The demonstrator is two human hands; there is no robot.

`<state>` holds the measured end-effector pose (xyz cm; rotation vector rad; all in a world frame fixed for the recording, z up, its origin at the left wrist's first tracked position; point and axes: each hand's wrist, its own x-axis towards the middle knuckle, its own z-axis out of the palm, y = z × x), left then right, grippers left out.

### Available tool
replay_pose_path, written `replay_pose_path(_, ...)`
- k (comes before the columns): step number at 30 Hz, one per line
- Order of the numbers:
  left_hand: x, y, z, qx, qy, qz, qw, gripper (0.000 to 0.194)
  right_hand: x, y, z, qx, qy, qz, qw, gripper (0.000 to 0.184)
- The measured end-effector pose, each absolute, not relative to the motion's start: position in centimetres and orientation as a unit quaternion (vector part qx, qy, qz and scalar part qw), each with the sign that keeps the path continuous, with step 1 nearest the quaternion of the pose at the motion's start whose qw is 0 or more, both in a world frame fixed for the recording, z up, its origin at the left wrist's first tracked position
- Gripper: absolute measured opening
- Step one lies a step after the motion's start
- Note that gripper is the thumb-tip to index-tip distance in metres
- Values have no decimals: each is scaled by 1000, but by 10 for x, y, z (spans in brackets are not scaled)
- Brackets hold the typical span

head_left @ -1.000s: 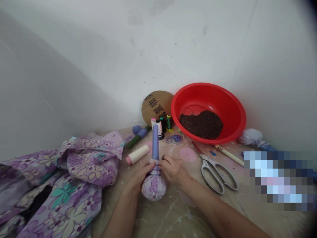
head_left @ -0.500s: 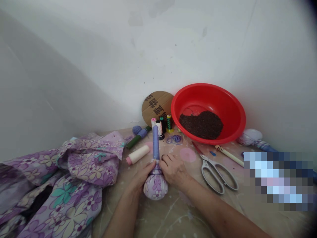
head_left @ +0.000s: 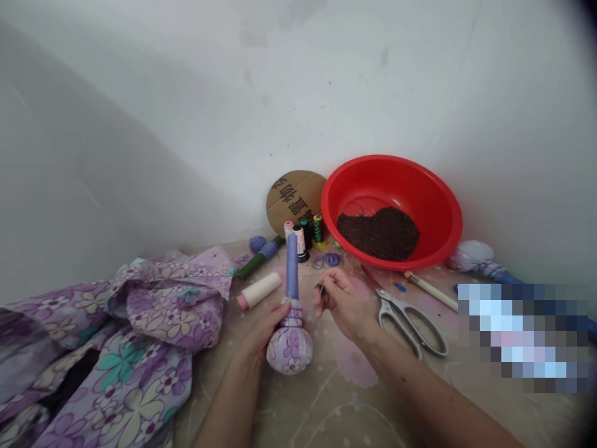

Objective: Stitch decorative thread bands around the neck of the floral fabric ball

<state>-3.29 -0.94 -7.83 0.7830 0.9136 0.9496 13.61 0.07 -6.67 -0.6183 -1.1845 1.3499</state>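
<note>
In the head view, my left hand (head_left: 274,322) is wrapped round the neck of a stick with a ball head (head_left: 290,351). Purple floral cloth covers the ball, and its gathered neck is bound to a lavender handle that points away from me. To the right, and apart from the stick, my right hand (head_left: 342,302) is pinched shut on a thin sliver that looks like a needle (head_left: 323,284). A dark band sits on one of its fingers. Any thread between that hand and the cloth is too fine to make out.
Floral cloth (head_left: 140,348) lies heaped at left. A white thread spool (head_left: 261,290) and upright thread cones (head_left: 318,231) stand ahead. A red basin (head_left: 438,218) holds dark grains. Scissors (head_left: 410,320) and a pale stick (head_left: 431,291) lie right, near a white-headed stick (head_left: 472,256).
My right hand has come off the cloth neck and moved right and slightly up, its fingers pinched. The ball head has shifted slightly left, with my left hand still on it.
</note>
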Motion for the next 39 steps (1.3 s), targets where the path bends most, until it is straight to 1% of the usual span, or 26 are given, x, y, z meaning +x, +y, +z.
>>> replay_pose_path(4,-33,-11,-74,365,432,437,700,28,151,9,-57,-248,-474,499,682,21)
replay_pose_path(8,-33,-13,-71,363,447,429,696,27,162,13,-56,-308,-497,359,728,13)
replay_pose_path(13,-34,-11,-74,349,454,419,704,25,175,9,-48,-325,-568,177,735,10)
replay_pose_path(17,-33,-11,-73,345,464,424,697,23,186,12,-47,-345,-600,29,721,10)
replay_pose_path(20,-32,-12,-71,348,475,431,683,18,194,18,-49,-344,-609,-46,713,11)
replay_pose_path(24,-31,-13,-70,344,465,436,690,14,201,21,-49,-332,-620,-110,703,12)
replay_pose_path(28,-33,-12,-72,334,450,442,701,13,204,20,-49,-363,-611,-118,693,12)
replay_pose_path(31,-38,-10,-75,317,452,426,717,14,200,21,-52,-405,-598,-87,686,18)
replay_pose_path(34,-42,-9,-78,313,439,410,735,18,190,20,-58,-421,-640,-16,643,19)
replay_pose_path(37,-45,-8,-79,317,422,394,753,23,175,17,-67,-411,-702,83,576,21)
replay_pose_path(39,-46,-8,-80,315,413,387,762,24,165,14,-74,-402,-729,148,534,23)
